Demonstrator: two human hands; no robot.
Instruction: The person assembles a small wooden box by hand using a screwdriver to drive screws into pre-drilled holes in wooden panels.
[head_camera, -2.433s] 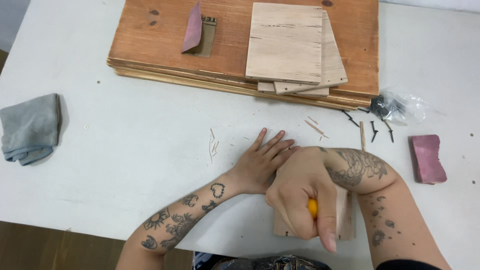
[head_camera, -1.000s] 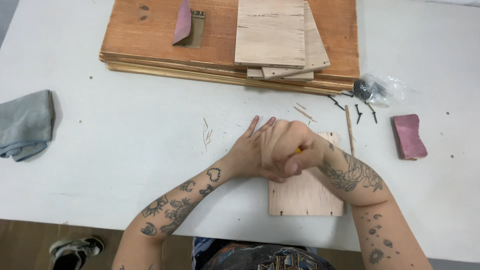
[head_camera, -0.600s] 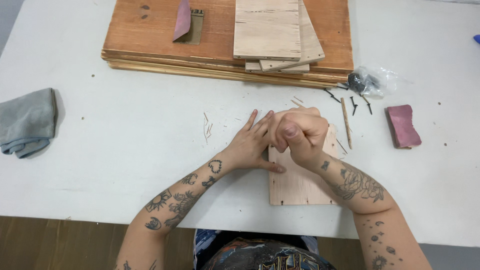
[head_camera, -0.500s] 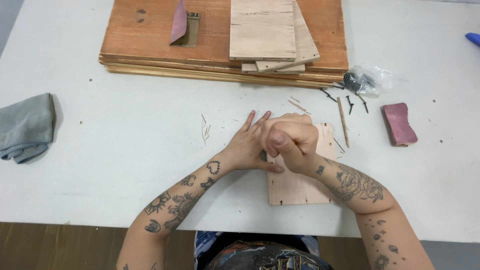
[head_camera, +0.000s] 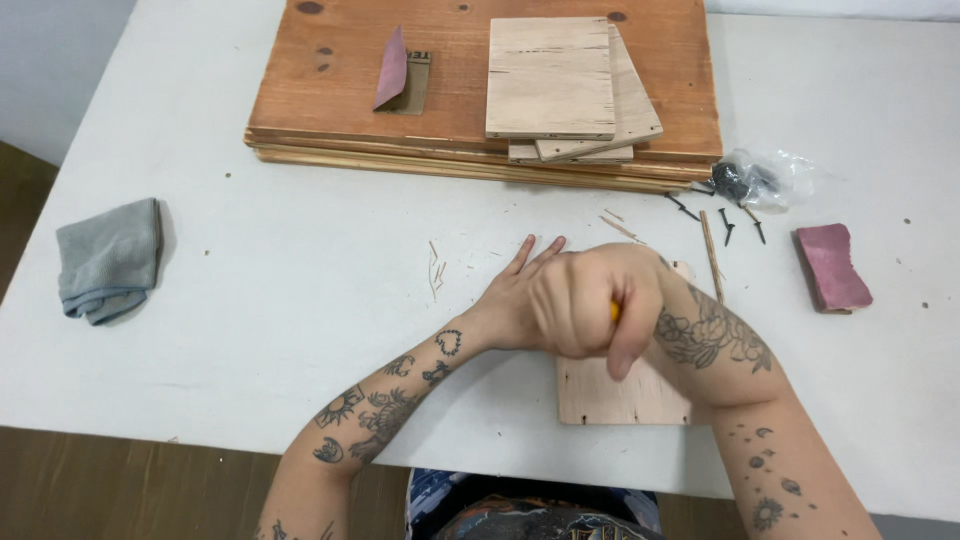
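Note:
A thin light plywood panel (head_camera: 620, 395) lies flat on the white table (head_camera: 280, 290) near its front edge. My left hand (head_camera: 520, 285) rests flat on the panel's left part, fingers spread and pointing away from me. My right hand (head_camera: 595, 305) is a fist over the panel, closed on a small tool with a yellow handle (head_camera: 614, 312); only a sliver of yellow shows and its tip is hidden. The fist covers most of my left hand's fingers.
A large brown wooden board (head_camera: 330, 110) lies at the back with stacked plywood pieces (head_camera: 550, 75) and folded sandpaper (head_camera: 393, 70). A grey cloth (head_camera: 108, 258) lies left. Right are a pink sanding block (head_camera: 832, 267), black screws (head_camera: 727, 222), a plastic bag (head_camera: 765, 180) and wood slivers (head_camera: 436, 268).
My right fist, first near the panel's front edge, moved to its far end, and has now come back a little toward me. My left hand stays flat on the panel.

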